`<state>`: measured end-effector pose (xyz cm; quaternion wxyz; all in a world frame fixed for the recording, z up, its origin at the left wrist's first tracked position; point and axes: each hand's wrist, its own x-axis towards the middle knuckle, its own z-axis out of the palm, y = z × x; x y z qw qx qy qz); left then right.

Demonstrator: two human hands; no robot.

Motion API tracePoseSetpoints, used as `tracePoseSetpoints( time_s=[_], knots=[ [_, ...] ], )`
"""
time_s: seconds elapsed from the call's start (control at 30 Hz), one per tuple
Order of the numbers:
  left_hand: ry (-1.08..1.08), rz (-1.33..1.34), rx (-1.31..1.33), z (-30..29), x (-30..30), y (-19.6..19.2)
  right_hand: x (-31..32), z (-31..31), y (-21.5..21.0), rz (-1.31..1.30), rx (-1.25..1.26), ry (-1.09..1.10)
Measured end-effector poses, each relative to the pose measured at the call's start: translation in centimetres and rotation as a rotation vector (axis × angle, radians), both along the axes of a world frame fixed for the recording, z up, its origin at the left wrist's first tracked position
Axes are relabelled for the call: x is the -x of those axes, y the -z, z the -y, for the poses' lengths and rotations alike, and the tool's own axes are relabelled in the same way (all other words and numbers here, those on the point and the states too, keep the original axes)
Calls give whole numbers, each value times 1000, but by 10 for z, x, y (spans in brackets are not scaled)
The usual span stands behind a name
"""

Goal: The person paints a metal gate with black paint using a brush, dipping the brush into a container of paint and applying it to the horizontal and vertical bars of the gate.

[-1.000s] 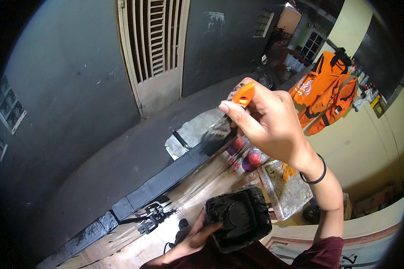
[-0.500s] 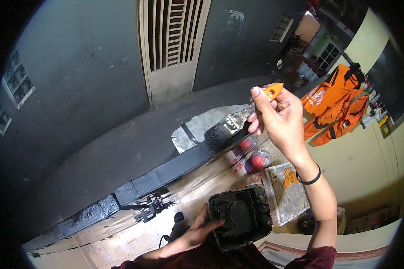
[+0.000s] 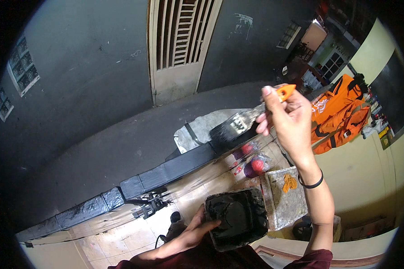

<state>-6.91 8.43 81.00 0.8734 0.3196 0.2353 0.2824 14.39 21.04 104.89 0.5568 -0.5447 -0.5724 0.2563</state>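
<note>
Right hand (image 3: 288,120): we see it raised, fingers clenched round the orange plastic handle of a flat paintbrush (image 3: 244,122) with a metal ferrule. The black-wet bristles point down and to the left; they meet or sit just over the top of the low black-painted ledge (image 3: 166,169). We cannot tell whether they touch it. A thin black band circles the right wrist.

Left hand (image 3: 196,229): low in the view, grasping the near-left rim of a square black-smeared plastic paint tub (image 3: 237,217), thumb over the edge. The tub is held level in front of the body and holds black paint. It is well below the brush and apart from it.

The ledge runs diagonally from lower left to upper right, between the dark painted ground beyond it and the tiled floor (image 3: 121,233) on our side. Behind the bristles lies a crumpled grey sheet (image 3: 197,130) on the dark ground.

Just right of the tub we note a paint-stained clear plastic sheet (image 3: 285,197) with an orange scrap on it. Above that sheet are small red and purple objects (image 3: 251,161) in wrapping, too small to identify. A small black tool (image 3: 148,206) lies on the tiles by the ledge. An orange garment with dark straps (image 3: 341,112) hangs at the right. A pale slatted door (image 3: 179,45) stands in the dark wall at top.
</note>
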Motion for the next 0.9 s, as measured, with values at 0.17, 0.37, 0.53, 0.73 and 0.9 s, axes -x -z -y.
tracePoseSetpoints(
  time_s=[0.17,0.37,0.53,0.73,0.9],
  knots=[
    [-21,4,4,3,3,4,2,0,2,143,-102,47],
    [-31,-10,17,5,5,-4,17,19,5,239,-158,-46],
    [-29,25,12,3,4,-12,7,30,3,78,-130,-35],
    [-18,55,73,5,1,-22,-28,28,10,96,-86,73],
    [2,8,83,2,-3,-27,-15,34,3,-14,-129,47]
  ],
)
